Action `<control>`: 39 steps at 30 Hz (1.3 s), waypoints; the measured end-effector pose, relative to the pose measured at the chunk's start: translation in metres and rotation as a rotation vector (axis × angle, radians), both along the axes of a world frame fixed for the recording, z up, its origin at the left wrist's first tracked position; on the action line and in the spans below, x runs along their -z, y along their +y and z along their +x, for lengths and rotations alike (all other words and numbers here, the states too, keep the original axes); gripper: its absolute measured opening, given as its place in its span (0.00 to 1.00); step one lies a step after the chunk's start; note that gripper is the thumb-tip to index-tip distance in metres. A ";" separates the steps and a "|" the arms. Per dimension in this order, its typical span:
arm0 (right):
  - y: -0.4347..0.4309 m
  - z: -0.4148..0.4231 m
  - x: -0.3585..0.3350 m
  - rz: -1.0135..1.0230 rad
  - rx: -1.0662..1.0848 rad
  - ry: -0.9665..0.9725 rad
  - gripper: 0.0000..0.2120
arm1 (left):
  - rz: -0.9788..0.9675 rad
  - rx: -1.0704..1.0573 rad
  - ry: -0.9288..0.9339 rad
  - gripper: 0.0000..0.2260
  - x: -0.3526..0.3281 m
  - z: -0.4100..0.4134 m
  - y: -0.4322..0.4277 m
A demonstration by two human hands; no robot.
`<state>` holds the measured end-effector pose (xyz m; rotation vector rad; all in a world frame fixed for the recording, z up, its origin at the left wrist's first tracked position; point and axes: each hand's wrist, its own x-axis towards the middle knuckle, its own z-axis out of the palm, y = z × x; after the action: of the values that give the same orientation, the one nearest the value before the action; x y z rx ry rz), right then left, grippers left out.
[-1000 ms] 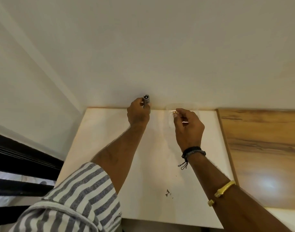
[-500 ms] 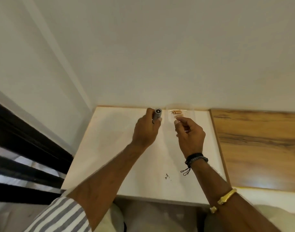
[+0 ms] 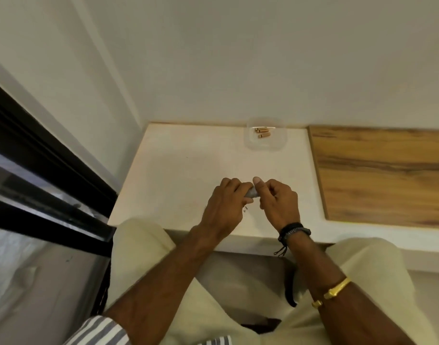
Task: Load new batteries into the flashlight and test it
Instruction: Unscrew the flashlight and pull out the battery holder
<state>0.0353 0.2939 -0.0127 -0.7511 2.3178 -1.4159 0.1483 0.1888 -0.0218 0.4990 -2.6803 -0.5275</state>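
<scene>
White walls meet at a corner behind a pale cream table (image 3: 178, 170).
Left hand (image 3: 224, 202) wraps the small grey metal flashlight (image 3: 252, 193) above the table's near edge; right hand (image 3: 278, 200) pinches its end. Copper-coloured batteries (image 3: 262, 132) lie in a clear plastic tray (image 3: 275, 143) by the wall.

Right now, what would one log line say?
hands: both on flashlight | batteries: three in clear container, untouched | stage: not loaded

White desk (image 3: 178, 170) against a white wall (image 3: 238, 58). Wood-grain panel (image 3: 382, 175) beside the desk, to the right. Black window frame (image 3: 46, 170) on the left. Small dark marks (image 3: 245, 209) on the desk surface.
</scene>
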 end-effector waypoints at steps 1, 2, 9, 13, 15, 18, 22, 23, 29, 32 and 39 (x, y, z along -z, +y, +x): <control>0.002 0.002 0.003 0.023 -0.027 0.020 0.23 | 0.014 0.005 -0.005 0.11 0.003 0.003 0.004; 0.005 0.004 0.005 0.045 -0.051 0.043 0.22 | 0.033 0.009 -0.004 0.11 0.006 0.006 0.008; 0.007 0.002 0.011 0.096 -0.059 0.146 0.18 | 0.071 0.013 -0.005 0.10 0.006 -0.001 0.010; 0.011 0.006 0.010 0.050 -0.158 0.099 0.10 | 0.299 0.010 0.005 0.13 0.008 0.000 0.010; 0.012 0.003 0.006 0.006 -0.215 0.068 0.07 | 0.344 -0.011 0.034 0.14 0.008 -0.001 0.007; 0.014 -0.005 0.001 -0.018 -0.163 0.020 0.10 | 0.266 -0.018 0.062 0.12 0.008 -0.002 0.002; 0.018 -0.010 0.001 0.108 -0.123 0.009 0.23 | 0.137 -0.013 -0.012 0.12 0.014 0.000 0.003; 0.019 -0.010 0.002 0.140 -0.153 0.025 0.23 | 0.129 -0.010 -0.028 0.12 0.015 0.000 0.003; 0.024 -0.014 0.008 0.069 -0.327 -0.032 0.13 | 0.134 -0.021 -0.050 0.12 0.021 0.002 -0.001; 0.022 -0.010 0.007 0.109 -0.250 -0.116 0.12 | 0.126 -0.017 -0.055 0.13 0.021 0.001 0.003; 0.021 -0.008 0.013 0.037 -0.262 0.028 0.04 | 0.167 -0.015 -0.045 0.12 0.021 0.002 0.005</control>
<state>0.0269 0.3153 -0.0255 -1.0263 2.1636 -1.2510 0.1506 0.1935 -0.0432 0.5824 -2.6862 -0.7482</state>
